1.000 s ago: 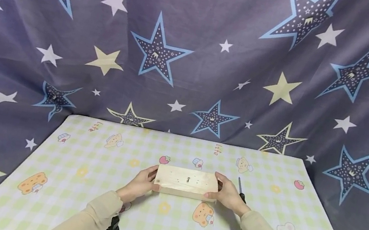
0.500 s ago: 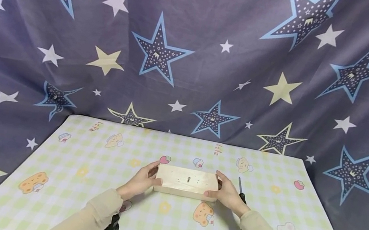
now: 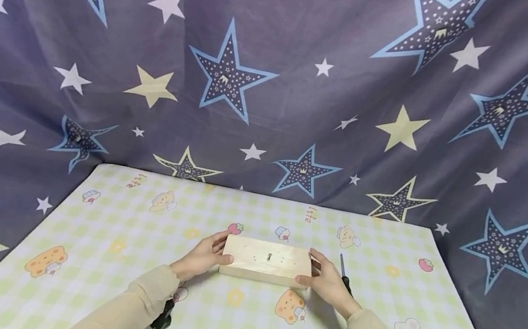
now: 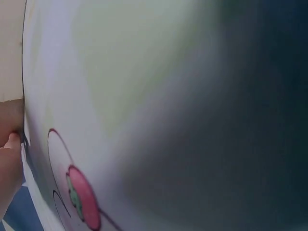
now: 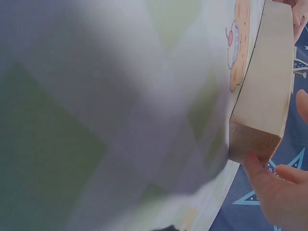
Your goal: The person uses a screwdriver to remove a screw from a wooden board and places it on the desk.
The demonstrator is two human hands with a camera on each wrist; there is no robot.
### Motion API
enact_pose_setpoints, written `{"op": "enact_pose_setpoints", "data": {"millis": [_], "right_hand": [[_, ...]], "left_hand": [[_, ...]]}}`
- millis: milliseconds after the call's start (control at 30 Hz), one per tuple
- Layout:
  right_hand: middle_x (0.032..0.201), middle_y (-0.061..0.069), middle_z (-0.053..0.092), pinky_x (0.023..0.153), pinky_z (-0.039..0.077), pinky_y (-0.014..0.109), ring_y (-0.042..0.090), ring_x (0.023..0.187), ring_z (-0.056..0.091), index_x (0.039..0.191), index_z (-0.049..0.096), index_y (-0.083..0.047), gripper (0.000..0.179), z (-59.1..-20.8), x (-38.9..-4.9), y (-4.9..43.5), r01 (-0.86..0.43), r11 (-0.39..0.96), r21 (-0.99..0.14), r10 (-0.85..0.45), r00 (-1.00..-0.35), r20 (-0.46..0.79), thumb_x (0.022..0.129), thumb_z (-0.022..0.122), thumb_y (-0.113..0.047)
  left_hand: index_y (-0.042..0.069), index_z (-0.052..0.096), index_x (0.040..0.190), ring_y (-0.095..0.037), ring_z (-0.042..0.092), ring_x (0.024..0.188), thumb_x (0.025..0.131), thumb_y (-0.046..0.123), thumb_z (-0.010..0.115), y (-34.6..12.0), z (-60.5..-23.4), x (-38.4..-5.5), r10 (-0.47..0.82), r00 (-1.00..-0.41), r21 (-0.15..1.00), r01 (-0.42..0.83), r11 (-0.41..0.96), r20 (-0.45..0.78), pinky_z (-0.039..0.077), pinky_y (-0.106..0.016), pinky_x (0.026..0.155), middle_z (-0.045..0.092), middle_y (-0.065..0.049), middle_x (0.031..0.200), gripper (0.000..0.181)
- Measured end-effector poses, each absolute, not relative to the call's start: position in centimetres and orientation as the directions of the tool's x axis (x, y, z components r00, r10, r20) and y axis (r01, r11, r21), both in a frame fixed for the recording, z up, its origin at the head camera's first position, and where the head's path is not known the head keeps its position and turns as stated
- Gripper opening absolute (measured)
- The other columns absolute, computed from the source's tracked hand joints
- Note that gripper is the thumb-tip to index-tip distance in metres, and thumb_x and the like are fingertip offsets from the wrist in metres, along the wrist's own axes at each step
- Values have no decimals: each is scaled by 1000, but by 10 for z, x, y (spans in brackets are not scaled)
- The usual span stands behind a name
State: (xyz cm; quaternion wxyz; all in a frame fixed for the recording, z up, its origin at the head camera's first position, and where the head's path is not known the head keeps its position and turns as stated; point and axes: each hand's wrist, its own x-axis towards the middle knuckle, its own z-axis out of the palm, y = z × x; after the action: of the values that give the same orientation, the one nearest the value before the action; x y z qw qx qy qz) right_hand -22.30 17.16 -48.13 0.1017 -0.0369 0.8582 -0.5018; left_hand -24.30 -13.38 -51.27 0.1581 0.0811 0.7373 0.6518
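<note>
A pale wooden block lies lengthwise on the table in the head view, with small holes and a short metal screw in its top. My left hand holds its left end, the thumb over the front corner. At the other end my right hand has its fingers bent around the edge. In the right wrist view a right finger touches the block's end face, while the thumb stands off beside its upper side. The left wrist view shows mostly tablecloth, with part of the hand at its edge.
A screwdriver with a dark handle lies just right of the block, partly behind my right hand. The checked tablecloth reaches back to a star-print curtain. Black wrist gear hangs below the sleeves.
The left thumb has moved up and inward over the block's front corner. My right thumb and hand have shifted slightly right. The block stays in place.
</note>
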Motion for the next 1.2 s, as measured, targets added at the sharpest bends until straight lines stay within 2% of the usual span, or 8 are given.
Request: {"op": "enact_pose_setpoints", "data": {"millis": [333,633,700,800,867,933,1033,1200], "right_hand": [[132,23,47,99,45,47,40,118,49,129,47,4,56,-468,-211,198,-196,623,-757,-300,-954,0,83,67,-19],[116,11,63,93,49,46,29,108,58,116,62,-5,34,-437,-214,239,-502,751,-429,-470,-863,187,84,66,-15],[110,9,65,89,52,43,27,103,61,111,64,-6,31,-438,-215,247,-609,740,-288,-559,-793,242,80,69,-11],[98,6,67,79,56,37,22,91,63,100,67,-6,27,-447,-220,260,-793,610,0,-741,-570,355,74,72,-5],[92,3,66,76,57,31,18,86,63,94,68,-7,14,-455,-225,269,-850,488,196,-833,-387,396,83,61,-4],[89,2,66,74,56,28,15,82,62,92,68,-8,24,-461,-229,278,-863,387,324,-885,-249,394,91,45,-3],[91,2,65,76,55,27,15,84,61,94,68,-8,47,-468,-232,288,-859,296,418,-926,-152,345,97,21,-3],[104,6,66,82,54,29,18,95,62,106,66,-8,40,-478,-231,297,-847,191,497,-966,-72,248,96,26,-7]], "left_hand": [[0,12,146,-32,16,139,86,5,61,-132,-519,-245,373,-922,992,-76,99,-108,26,-38,113,13,-21,151,77],[-1,12,146,-32,16,139,87,1,58,-130,-515,-243,355,-930,995,-69,74,-91,26,-39,113,14,-22,151,75],[-2,11,146,-32,16,139,87,1,58,-130,-515,-242,358,-929,995,-70,69,-90,26,-38,113,14,-22,151,75],[-1,10,146,-30,17,139,87,3,59,-132,-516,-241,357,-929,994,-67,84,-93,28,-32,112,14,-21,151,76],[-1,10,146,-31,17,139,87,5,60,-133,-517,-242,361,-929,994,-54,93,-85,29,-32,111,14,-21,151,77],[-1,10,146,-30,18,139,87,6,61,-133,-517,-242,361,-929,994,-53,99,-86,29,-31,111,14,-21,151,78],[-2,10,146,-31,18,139,87,7,61,-133,-518,-243,361,-929,994,-48,95,-80,29,-35,111,14,-22,151,79],[0,10,146,-31,19,139,87,6,60,-134,-517,-242,361,-928,993,-58,107,-93,29,-35,111,15,-20,151,78]]}}
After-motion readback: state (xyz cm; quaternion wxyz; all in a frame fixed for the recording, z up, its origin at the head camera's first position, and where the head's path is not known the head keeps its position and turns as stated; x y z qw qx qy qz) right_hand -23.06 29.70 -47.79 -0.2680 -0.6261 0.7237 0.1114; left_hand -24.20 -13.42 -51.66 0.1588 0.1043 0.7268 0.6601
